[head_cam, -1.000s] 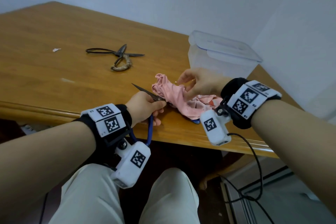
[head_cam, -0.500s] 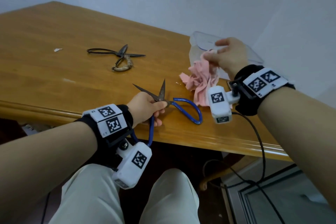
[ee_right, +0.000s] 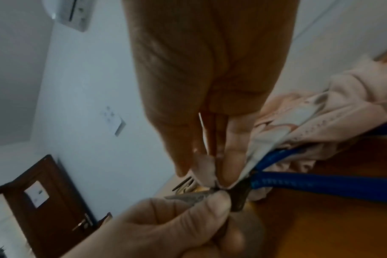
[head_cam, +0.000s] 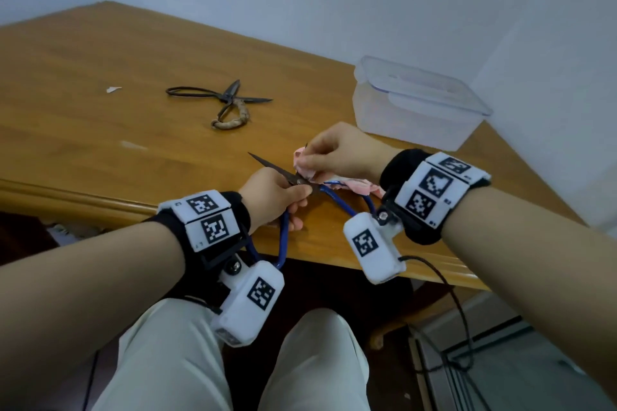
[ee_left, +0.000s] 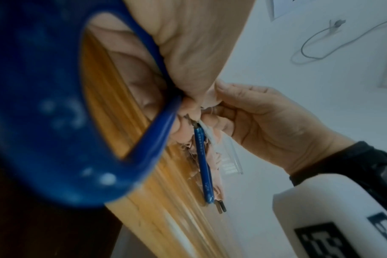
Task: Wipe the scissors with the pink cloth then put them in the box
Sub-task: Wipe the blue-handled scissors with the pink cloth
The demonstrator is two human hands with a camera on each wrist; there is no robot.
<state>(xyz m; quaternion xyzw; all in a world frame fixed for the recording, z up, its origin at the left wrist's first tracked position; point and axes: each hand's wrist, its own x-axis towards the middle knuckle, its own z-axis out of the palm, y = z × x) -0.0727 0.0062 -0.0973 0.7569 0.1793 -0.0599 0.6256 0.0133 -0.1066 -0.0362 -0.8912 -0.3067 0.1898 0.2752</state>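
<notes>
Two pairs of scissors on the wooden desk (head_cam: 100,53). One pair, blue-handled scissors (head_cam: 329,198), sits at the near edge, blades closed to one dark point aimed toward the far left corner, one blue loop hanging over the near edge. The second pair, old dark iron scissors (head_cam: 222,100), lies apart toward the desk's middle, blades part open, one handle wrapped in tan cord.

One pink cloth (head_cam: 354,185), bunched, lies over the blue handles near the pivot. One clear plastic box (head_cam: 417,103) stands toward the far right edge, lid on; neither pair of scissors is in it.

Left hand (head_cam: 272,198): grip curled around the blue-handled scissors at the pivot, thumb on top of the blade base. Right hand (head_cam: 344,152): fingertips pressed together, pinching a fold of the pink cloth against the blade just past the left thumb.

One white scrap (head_cam: 113,89) on the desk toward the far left.
</notes>
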